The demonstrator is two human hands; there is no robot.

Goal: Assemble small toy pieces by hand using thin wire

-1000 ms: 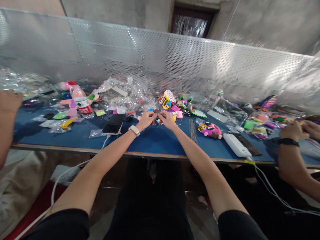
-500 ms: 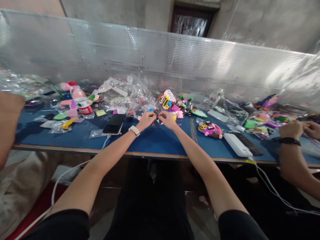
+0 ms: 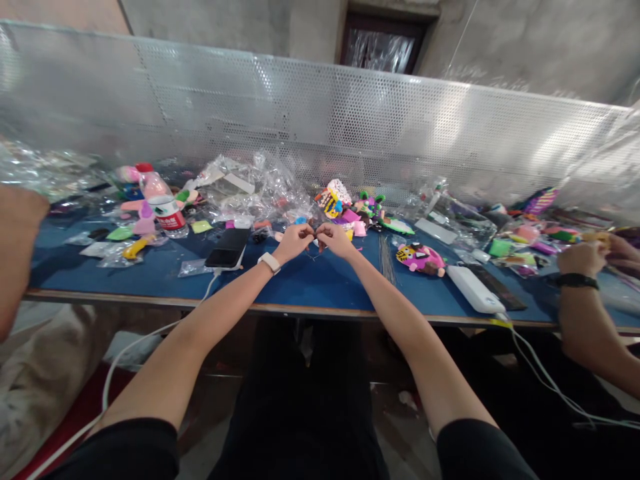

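Observation:
My left hand [image 3: 293, 241] and my right hand [image 3: 333, 239] meet fingertip to fingertip over the blue table [image 3: 300, 280]. Both are closed in a pinch on a small thing between them, too small to make out; a thin wire-like loop [image 3: 313, 255] hangs under the fingers. A white watch [image 3: 269, 262] sits on my left wrist. Just behind my hands lies a heap of colourful foam toy pieces [image 3: 350, 207] and crumpled clear plastic bags [image 3: 255, 187].
A black phone [image 3: 229, 247] on a white cable lies left of my hands, a plastic bottle [image 3: 160, 200] further left. A pink toy face [image 3: 420, 258] and a white power bank [image 3: 473, 290] lie right. Co-workers' arms show at the left edge [image 3: 15, 240] and right [image 3: 583, 293]. A perforated metal screen [image 3: 320, 127] backs the table.
My hands stay together at the same spot with small finger movements; the thin loop now shows beneath them. The co-worker's hand on the right has shifted slightly.

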